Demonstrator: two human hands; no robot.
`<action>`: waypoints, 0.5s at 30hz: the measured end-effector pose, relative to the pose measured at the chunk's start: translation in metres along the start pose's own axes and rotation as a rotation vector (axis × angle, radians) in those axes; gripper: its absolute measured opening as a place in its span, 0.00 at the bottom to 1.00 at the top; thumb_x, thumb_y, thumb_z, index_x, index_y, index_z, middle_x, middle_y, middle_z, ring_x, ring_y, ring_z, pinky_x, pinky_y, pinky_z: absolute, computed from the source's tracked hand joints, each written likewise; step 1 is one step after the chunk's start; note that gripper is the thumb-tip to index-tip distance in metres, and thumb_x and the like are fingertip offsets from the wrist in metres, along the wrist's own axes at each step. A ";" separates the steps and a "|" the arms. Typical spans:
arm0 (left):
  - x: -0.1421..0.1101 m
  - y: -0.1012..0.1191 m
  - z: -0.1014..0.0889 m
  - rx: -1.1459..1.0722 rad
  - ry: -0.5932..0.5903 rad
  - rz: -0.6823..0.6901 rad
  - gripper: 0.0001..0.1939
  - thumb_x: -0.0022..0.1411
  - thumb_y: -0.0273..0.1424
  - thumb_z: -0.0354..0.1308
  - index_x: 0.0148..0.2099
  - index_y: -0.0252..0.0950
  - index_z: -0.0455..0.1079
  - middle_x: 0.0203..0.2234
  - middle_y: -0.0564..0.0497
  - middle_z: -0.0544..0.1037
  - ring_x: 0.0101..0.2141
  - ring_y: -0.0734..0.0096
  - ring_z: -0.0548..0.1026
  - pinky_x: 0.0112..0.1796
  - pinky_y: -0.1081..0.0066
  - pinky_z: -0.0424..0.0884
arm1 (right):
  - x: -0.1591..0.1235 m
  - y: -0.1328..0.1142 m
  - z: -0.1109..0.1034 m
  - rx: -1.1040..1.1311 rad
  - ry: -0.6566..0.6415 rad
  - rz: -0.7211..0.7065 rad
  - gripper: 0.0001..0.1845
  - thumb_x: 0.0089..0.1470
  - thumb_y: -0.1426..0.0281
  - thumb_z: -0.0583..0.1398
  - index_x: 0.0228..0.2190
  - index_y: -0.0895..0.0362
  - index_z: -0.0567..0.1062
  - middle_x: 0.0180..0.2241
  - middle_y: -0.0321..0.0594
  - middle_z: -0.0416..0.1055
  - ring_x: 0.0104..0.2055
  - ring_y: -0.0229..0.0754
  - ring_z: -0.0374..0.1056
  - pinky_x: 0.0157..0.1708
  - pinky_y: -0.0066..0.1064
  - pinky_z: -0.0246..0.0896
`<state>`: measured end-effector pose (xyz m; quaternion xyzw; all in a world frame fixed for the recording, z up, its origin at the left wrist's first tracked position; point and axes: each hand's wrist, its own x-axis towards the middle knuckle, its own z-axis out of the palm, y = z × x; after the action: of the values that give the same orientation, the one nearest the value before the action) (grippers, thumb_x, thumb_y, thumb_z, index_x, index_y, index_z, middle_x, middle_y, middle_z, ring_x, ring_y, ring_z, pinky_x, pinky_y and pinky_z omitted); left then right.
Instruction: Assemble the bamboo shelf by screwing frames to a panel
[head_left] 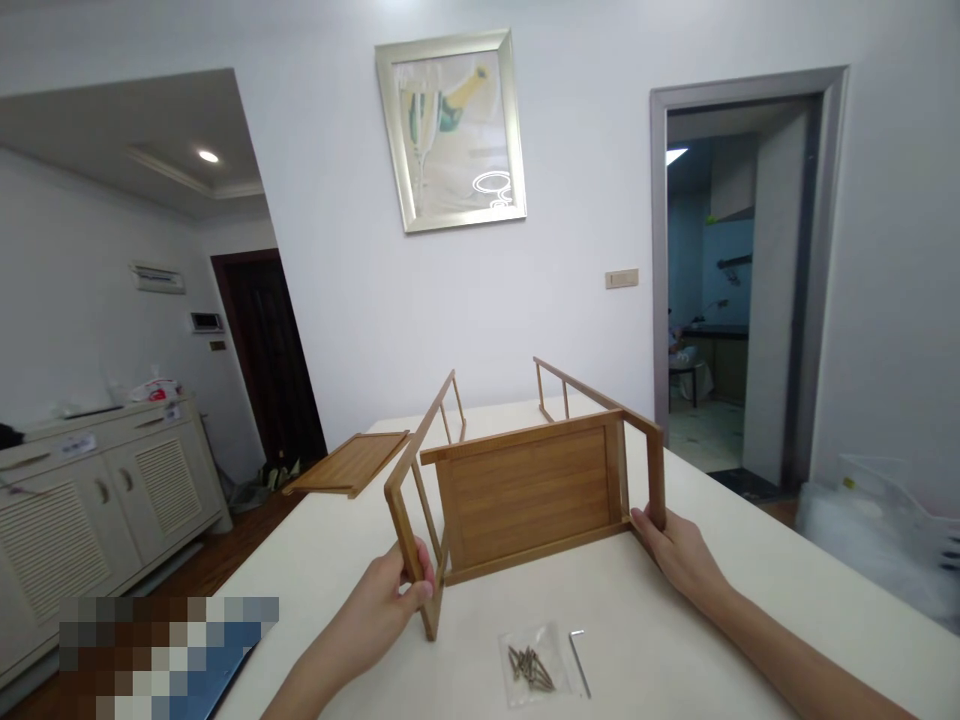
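Observation:
A partly built bamboo rack (525, 490) stands on the white table (720, 600), a flat panel held upright between two ladder-like side frames. My left hand (390, 600) is closed round the near post of the left side frame. My right hand (671, 545) grips the bottom of the right side frame's near post. A loose bamboo shelf board (349, 465) lies at the table's left edge. Just in front of the rack lie a small clear bag of screws (531, 665) and a metal hex key (578, 660).
Clear plastic packaging (877, 540) lies at the table's right. A white sideboard (90, 500) stands against the left wall, a framed picture (454, 130) hangs ahead, and an open doorway (720, 290) leads to another room. A blurred patch covers the lower left.

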<state>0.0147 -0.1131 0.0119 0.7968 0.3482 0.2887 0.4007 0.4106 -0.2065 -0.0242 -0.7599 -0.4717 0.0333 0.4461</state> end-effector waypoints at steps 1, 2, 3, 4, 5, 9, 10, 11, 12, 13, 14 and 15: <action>0.000 0.001 0.001 -0.003 -0.001 0.006 0.04 0.56 0.30 0.52 0.36 0.37 0.62 0.31 0.50 0.73 0.35 0.66 0.71 0.38 0.68 0.66 | 0.000 -0.001 -0.001 -0.002 0.000 0.002 0.23 0.52 0.50 0.49 0.24 0.55 0.71 0.25 0.44 0.75 0.32 0.51 0.70 0.33 0.36 0.60; 0.000 0.003 0.003 -0.003 -0.003 0.012 0.04 0.57 0.30 0.51 0.36 0.37 0.62 0.31 0.50 0.73 0.35 0.67 0.71 0.38 0.68 0.66 | -0.001 -0.001 -0.001 -0.002 0.003 0.001 0.23 0.52 0.50 0.49 0.24 0.55 0.70 0.25 0.44 0.75 0.32 0.51 0.70 0.33 0.36 0.60; 0.000 0.004 0.004 0.000 -0.005 0.019 0.04 0.57 0.31 0.51 0.36 0.37 0.61 0.31 0.50 0.73 0.35 0.67 0.71 0.38 0.68 0.66 | -0.001 -0.002 -0.001 -0.001 0.007 -0.001 0.23 0.52 0.50 0.49 0.23 0.55 0.70 0.24 0.44 0.74 0.31 0.51 0.69 0.32 0.35 0.60; 0.000 0.004 0.005 0.005 -0.007 0.025 0.04 0.57 0.30 0.51 0.36 0.37 0.61 0.31 0.50 0.73 0.35 0.67 0.71 0.37 0.69 0.66 | -0.001 -0.002 -0.001 0.003 0.010 -0.007 0.23 0.52 0.51 0.49 0.23 0.54 0.69 0.23 0.43 0.74 0.31 0.50 0.69 0.31 0.35 0.60; 0.000 0.005 0.005 0.012 -0.007 0.029 0.03 0.57 0.30 0.51 0.36 0.37 0.61 0.31 0.51 0.73 0.34 0.67 0.71 0.37 0.69 0.66 | -0.002 -0.002 -0.001 0.010 0.012 -0.014 0.22 0.52 0.51 0.49 0.22 0.54 0.69 0.22 0.42 0.73 0.30 0.50 0.69 0.31 0.35 0.59; 0.002 0.000 0.004 0.026 -0.009 0.031 0.03 0.58 0.31 0.51 0.36 0.38 0.61 0.31 0.51 0.72 0.34 0.67 0.70 0.37 0.69 0.66 | -0.003 0.000 0.001 0.056 -0.001 -0.048 0.22 0.52 0.50 0.49 0.19 0.53 0.65 0.17 0.39 0.69 0.25 0.47 0.66 0.27 0.34 0.58; 0.004 -0.002 0.004 0.026 -0.007 0.033 0.03 0.59 0.31 0.50 0.37 0.38 0.61 0.31 0.51 0.72 0.34 0.67 0.70 0.37 0.69 0.66 | -0.004 0.001 0.002 0.072 -0.011 -0.055 0.22 0.52 0.50 0.49 0.19 0.53 0.64 0.16 0.38 0.67 0.24 0.45 0.65 0.27 0.33 0.57; 0.005 -0.003 0.003 0.025 -0.004 0.036 0.03 0.59 0.31 0.50 0.37 0.38 0.60 0.32 0.51 0.71 0.35 0.67 0.70 0.37 0.69 0.66 | -0.004 0.001 0.003 0.091 -0.021 -0.061 0.22 0.52 0.50 0.49 0.18 0.53 0.62 0.15 0.36 0.66 0.23 0.44 0.63 0.26 0.33 0.57; 0.006 -0.005 0.003 0.023 0.004 0.038 0.04 0.59 0.31 0.50 0.37 0.38 0.60 0.32 0.51 0.71 0.35 0.67 0.70 0.37 0.69 0.66 | -0.005 0.002 0.004 0.110 -0.033 -0.067 0.22 0.52 0.51 0.50 0.18 0.53 0.61 0.14 0.35 0.64 0.22 0.43 0.62 0.25 0.32 0.56; 0.008 -0.006 0.003 0.018 0.013 0.039 0.04 0.59 0.31 0.51 0.37 0.38 0.60 0.32 0.51 0.71 0.35 0.67 0.70 0.37 0.69 0.66 | -0.005 0.002 0.004 0.129 -0.042 -0.070 0.22 0.52 0.51 0.50 0.17 0.53 0.60 0.14 0.34 0.62 0.21 0.42 0.60 0.25 0.32 0.55; 0.009 -0.007 0.003 0.013 0.016 0.040 0.04 0.59 0.32 0.51 0.37 0.38 0.60 0.31 0.51 0.71 0.35 0.67 0.70 0.36 0.69 0.66 | -0.006 0.002 0.005 0.146 -0.048 -0.072 0.22 0.52 0.51 0.51 0.17 0.52 0.59 0.14 0.33 0.61 0.21 0.41 0.59 0.24 0.31 0.55; 0.010 -0.008 0.003 0.009 0.020 0.043 0.04 0.59 0.32 0.51 0.37 0.38 0.60 0.31 0.51 0.71 0.35 0.67 0.70 0.36 0.69 0.66 | -0.006 0.002 0.005 0.161 -0.052 -0.073 0.21 0.51 0.52 0.51 0.17 0.52 0.58 0.13 0.32 0.60 0.21 0.40 0.58 0.24 0.31 0.54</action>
<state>0.0204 -0.1039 0.0055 0.8028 0.3364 0.3039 0.3873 0.4065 -0.2082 -0.0312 -0.7027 -0.5062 0.0746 0.4944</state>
